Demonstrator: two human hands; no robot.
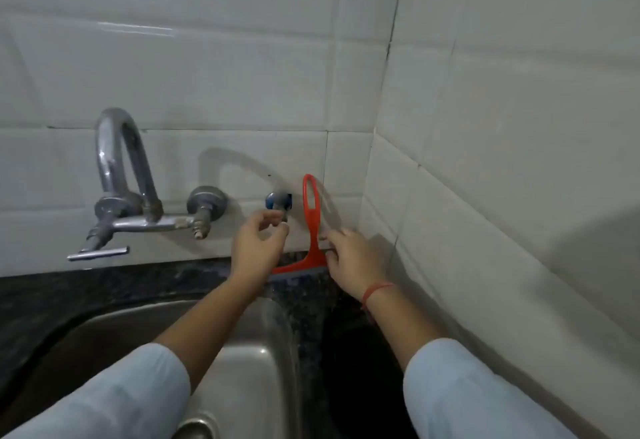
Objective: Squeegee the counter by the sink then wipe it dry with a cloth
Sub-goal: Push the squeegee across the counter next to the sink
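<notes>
White glossy wall tiles [242, 74] cover the back wall and meet a second tiled wall [519, 126] at a dark corner joint [391, 47] on the right. A chrome tap [110, 154] with a high arched spout is fixed on the back wall, and its flat lever handle [98, 253] points to the front. A round chrome flange [206, 197] sits just right of the spout. More to the right is a small blue-capped valve [277, 200]. The spout throws a grey curved shadow [228, 164] on the tiles
</notes>
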